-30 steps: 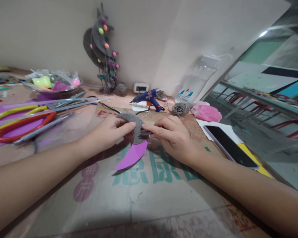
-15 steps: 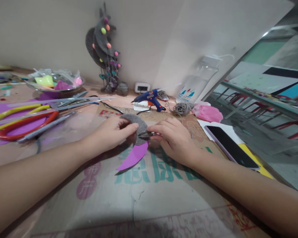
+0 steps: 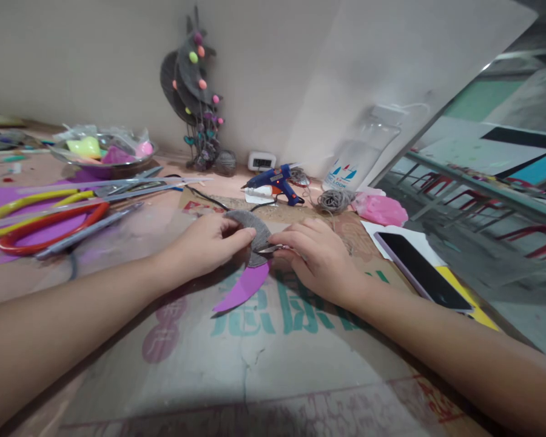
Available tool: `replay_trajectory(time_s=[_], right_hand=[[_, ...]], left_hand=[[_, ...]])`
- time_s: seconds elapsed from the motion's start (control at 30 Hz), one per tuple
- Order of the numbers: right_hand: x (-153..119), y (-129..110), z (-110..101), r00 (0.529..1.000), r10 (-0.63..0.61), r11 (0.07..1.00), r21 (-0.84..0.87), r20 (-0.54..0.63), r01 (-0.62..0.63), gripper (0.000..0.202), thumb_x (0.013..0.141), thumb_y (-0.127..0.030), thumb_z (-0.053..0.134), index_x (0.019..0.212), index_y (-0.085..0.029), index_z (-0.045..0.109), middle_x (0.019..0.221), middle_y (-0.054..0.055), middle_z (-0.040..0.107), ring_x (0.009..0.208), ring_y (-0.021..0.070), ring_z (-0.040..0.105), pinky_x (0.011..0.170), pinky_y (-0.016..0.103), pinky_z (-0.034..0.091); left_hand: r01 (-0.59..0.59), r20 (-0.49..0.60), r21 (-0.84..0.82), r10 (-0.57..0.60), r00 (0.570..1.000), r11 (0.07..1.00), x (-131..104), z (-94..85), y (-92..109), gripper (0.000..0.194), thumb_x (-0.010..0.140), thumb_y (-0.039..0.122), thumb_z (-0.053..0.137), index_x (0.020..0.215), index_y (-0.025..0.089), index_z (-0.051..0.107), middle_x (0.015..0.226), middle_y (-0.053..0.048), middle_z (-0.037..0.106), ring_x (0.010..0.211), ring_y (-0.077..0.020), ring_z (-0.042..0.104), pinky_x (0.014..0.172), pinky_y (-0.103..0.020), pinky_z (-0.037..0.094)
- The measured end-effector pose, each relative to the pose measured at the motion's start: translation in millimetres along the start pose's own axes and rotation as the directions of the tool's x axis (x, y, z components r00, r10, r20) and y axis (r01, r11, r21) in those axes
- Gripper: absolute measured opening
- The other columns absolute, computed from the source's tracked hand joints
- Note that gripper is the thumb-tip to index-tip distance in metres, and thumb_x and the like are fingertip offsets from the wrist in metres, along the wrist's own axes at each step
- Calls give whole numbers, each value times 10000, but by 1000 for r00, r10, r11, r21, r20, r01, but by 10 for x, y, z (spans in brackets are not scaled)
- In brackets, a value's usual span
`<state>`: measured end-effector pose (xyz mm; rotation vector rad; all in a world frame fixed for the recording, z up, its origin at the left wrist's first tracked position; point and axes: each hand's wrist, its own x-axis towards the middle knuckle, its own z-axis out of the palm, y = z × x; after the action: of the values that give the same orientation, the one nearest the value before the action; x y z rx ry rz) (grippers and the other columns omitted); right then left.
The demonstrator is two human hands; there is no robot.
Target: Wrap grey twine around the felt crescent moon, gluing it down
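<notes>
A purple crescent (image 3: 242,289), its upper part covered in grey yarn (image 3: 251,232), is held just above the cardboard. My left hand (image 3: 215,240) pinches the grey part from the left, thumb on top and fingers behind it. From the right, my right hand (image 3: 321,255) is closed around a slim pointed metal tool (image 3: 269,249) like tweezers. The tool's tip touches the grey yarn near the crescent's right edge; its other end is hidden in the fingers. The lower purple tip shows bare and points toward me.
Behind the hands are a blue glue gun (image 3: 273,179), a small clock (image 3: 261,161), grey yarn (image 3: 335,200) and a clear bottle (image 3: 363,149). Scissors (image 3: 50,224) lie left, near a metal bowl (image 3: 104,162). A phone (image 3: 421,270) rests right. A decorated grey crescent (image 3: 188,79) leans on the wall.
The metal tool's two prongs looked spread before; now they look closer together at the yarn. Both hands keep nearly the same places, and the view has shifted slightly.
</notes>
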<state>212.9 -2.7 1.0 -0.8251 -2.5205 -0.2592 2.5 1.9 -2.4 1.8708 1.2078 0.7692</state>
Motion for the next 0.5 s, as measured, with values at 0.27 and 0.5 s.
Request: replay_trajectory(time_s=[0.27,0.5], right_hand=[[-5,14,8,1000,-19,1000,17,-9,20,177,914,-206,445,972,-167,607,834,54,658,749,176,511,681,308,364],[3,1,10,999,-34,999,-3,-9,34,192,912,-207,445,982,-170,620,836,56,669,763,185,525,680,323,366]], left_hand=[[-14,-3,16,14,1000,1000,2,-3,-3,357,820,337,451,531,170,577,535,6,616,506,-119,531,507,-227,359],[-9,-11,16,9,1000,1000,4,0,-13,353,815,335,453,524,171,568,515,8,602,484,-115,516,488,-227,348]])
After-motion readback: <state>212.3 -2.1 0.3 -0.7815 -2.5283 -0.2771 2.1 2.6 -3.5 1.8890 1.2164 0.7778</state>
